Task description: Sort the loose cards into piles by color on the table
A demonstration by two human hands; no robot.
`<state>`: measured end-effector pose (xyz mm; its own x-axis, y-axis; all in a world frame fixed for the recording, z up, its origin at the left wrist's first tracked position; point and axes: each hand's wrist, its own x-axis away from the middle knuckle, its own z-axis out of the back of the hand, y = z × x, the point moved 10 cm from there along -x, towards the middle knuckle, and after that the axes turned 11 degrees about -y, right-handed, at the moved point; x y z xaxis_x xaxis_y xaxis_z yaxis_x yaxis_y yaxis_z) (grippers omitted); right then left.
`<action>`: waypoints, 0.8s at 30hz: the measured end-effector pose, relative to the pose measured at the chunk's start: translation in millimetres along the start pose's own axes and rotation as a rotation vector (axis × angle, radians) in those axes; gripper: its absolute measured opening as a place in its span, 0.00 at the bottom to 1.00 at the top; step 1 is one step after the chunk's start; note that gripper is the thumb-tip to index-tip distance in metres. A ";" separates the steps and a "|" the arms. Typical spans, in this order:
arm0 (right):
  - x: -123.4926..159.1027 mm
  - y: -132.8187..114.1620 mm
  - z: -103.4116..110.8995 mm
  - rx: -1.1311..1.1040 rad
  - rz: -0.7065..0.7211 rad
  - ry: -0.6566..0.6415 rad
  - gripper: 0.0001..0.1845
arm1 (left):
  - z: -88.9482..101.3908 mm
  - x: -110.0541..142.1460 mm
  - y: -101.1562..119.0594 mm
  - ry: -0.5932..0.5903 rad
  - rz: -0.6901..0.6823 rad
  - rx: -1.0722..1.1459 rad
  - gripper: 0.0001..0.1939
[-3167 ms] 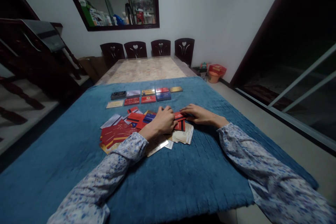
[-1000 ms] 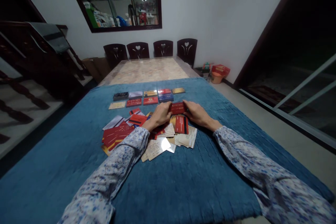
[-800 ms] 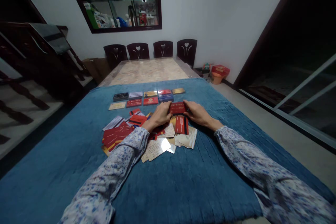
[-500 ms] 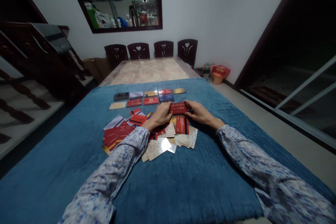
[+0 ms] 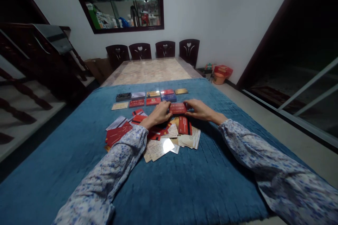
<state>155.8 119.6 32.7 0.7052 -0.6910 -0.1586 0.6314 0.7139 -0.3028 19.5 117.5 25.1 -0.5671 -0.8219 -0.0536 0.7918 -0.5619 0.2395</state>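
Head | left hand (image 5: pixel 159 113), right hand (image 5: pixel 200 109): grip clamped on red stack (image 5: pixel 177 108) | sleeve (image 5: pixel 116 163) partly hides loose cards (image 5: pixel 171 131)

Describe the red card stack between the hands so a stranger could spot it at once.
Start at the table and its blue cloth, then find the loose heap of cards. Just beyond the heap's right half, between the left hand and right hand, is the red card stack. Unlike the other red stacks, it has a hand at each end.
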 end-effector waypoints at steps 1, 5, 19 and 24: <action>-2.1 -1.7 0.3 0.023 -0.002 -0.010 0.18 | 1.3 1.0 -1.5 0.000 0.000 0.003 0.16; -9.7 -8.7 -0.1 0.074 -0.017 -0.052 0.19 | 5.3 6.2 -9.0 -0.003 0.007 0.030 0.15; -58.8 -45.7 -9.8 0.082 -0.013 -0.117 0.18 | 23.7 42.5 -52.1 -0.011 0.112 0.011 0.20; -82.8 -61.2 -14.6 0.066 0.008 -0.133 0.16 | 30.3 56.1 -72.8 0.000 0.155 -0.009 0.21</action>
<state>54.1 131.5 50.6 0.7440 -0.6673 -0.0337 0.6424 0.7282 -0.2390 -76.8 115.1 34.0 -0.4381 -0.8988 -0.0170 0.8717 -0.4293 0.2363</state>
